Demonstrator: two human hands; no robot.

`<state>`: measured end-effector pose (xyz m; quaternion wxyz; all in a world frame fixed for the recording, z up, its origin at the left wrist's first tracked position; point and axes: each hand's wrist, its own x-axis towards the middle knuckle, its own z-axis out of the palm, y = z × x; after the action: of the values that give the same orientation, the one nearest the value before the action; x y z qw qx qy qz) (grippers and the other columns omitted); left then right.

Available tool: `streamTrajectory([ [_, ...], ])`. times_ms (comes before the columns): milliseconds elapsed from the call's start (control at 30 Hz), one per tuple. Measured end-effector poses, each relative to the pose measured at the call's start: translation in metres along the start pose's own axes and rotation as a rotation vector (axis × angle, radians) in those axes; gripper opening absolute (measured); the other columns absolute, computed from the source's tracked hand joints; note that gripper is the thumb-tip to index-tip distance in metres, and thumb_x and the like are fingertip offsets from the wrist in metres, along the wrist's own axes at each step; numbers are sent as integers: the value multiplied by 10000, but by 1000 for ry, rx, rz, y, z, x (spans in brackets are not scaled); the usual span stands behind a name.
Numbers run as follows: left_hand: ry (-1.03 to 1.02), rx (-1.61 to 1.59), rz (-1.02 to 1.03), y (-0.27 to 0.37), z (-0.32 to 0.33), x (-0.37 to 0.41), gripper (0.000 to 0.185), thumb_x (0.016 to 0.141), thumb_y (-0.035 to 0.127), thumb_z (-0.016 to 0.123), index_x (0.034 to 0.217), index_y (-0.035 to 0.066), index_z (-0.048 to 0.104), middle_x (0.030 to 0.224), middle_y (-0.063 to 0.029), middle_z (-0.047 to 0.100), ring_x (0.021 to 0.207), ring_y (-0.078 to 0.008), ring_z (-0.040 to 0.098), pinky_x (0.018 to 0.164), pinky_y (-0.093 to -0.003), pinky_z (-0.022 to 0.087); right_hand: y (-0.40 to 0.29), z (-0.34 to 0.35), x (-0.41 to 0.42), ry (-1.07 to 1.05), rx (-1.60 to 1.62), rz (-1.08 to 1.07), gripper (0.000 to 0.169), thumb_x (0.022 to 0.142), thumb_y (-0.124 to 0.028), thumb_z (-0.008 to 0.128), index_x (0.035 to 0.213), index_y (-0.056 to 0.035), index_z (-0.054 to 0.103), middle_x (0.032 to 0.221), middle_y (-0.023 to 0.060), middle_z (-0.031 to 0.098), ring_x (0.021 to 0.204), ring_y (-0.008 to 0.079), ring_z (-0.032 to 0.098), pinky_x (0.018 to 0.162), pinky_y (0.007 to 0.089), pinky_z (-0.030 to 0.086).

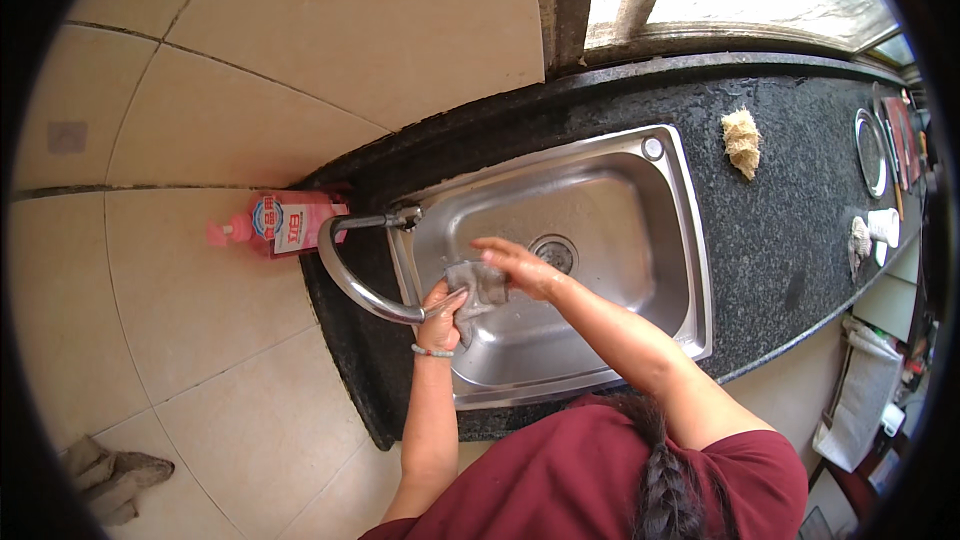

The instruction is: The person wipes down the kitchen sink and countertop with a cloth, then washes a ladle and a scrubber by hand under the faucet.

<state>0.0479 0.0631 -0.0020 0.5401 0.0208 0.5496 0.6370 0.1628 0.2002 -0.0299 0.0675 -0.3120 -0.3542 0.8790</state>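
Note:
My left hand (441, 319) is shut on a wet grey cloth (482, 291) over the left part of the stainless steel sink (622, 195). Just above that hand ends the curved chrome spout of the faucet (352, 292), and a thin stream of water runs from it onto the hand. My right hand (525, 268) hovers at the cloth's right side with its fingers stretched out, slightly blurred. Whether its palm touches the cloth I cannot tell. Below the right hand, the round drain (556, 253) is partly covered.
A pink pump bottle of detergent (300, 225) stands at the counter's left end by the tiled wall (247, 127). On the dark granite counter (787, 240) lie a tan scrubber (741, 144), a metal lid (871, 152) and a white cup (883, 226). A cloth (120, 476) hangs lower left.

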Motion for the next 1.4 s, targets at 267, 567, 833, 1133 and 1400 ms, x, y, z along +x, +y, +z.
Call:
streamTrajectory([
  [267, -101, 149, -73, -10, -10, 4, 398, 796, 56, 629, 1165, 38, 480, 1057, -43, 561, 988, -123, 525, 863, -258, 410, -25, 32, 5, 104, -693, -380, 229, 788, -232, 597, 851, -15, 566, 703, 154, 597, 674, 316, 582, 621, 384, 439],
  [567, -365, -723, 77, -60, -29, 18, 278, 883, 288, 477, 1072, 89, 521, 1090, -64, 560, 1014, -206, 518, 888, -339, 410, 3, 77, -23, 55, -946, -643, 191, 767, -233, 588, 765, -48, 540, 762, 162, 565, 740, 365, 572, 687, 432, 467],
  [833, 160, -391, -165, -17, 18, 18, 422, 869, 323, 474, 1172, 29, 488, 1108, -98, 567, 1023, -248, 546, 911, -398, 415, 15, 37, 10, 371, -878, -421, 273, 898, -276, 411, 910, -49, 562, 974, 219, 575, 891, 380, 550, 757, 459, 433],
  [1133, 145, 355, 360, 82, 2, 72, 278, 869, 268, 557, 903, -7, 582, 836, -56, 593, 737, -167, 567, 691, -288, 460, -12, 54, 6, -218, 383, -64, 590, 884, -530, 391, 1331, -152, 322, 1323, 107, 363, 1157, 293, 405, 803, 525, 438],
  [1400, -161, -153, 84, 32, 9, 68, 323, 880, 289, 479, 1082, 44, 538, 1125, -111, 531, 1068, -236, 505, 933, -379, 396, -43, 65, -9, 330, -358, -515, 334, 806, -310, 571, 1014, -56, 511, 993, 149, 532, 946, 312, 516, 748, 436, 448],
])
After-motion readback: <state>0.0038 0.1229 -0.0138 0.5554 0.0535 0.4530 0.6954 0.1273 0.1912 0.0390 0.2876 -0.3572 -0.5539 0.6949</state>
